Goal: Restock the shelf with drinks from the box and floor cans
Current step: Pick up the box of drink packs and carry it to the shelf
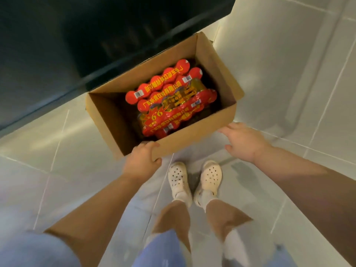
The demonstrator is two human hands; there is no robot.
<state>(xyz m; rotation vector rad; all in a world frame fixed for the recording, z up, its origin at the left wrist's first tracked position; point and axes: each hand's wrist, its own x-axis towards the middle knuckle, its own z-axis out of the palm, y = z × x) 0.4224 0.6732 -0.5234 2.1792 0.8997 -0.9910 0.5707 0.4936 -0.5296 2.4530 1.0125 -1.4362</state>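
Note:
An open cardboard box (194,136) sits on the pale tiled floor in front of my feet. Inside it lie shrink-wrapped packs of drinks (169,99) in red and gold wrap with yellow lettering. My left hand (143,158) grips the box's near rim at its left corner, fingers curled over the edge. My right hand (243,141) is beside the box's near right corner, fingers spread, holding nothing. The dark shelf unit (57,54) stands just behind the box; its contents are too dark to make out.
My two feet in white perforated clogs (194,180) stand close behind the box. Glossy floor tiles (289,74) stretch to the right and left. The shelf's dark base (48,105) runs diagonally across the upper left.

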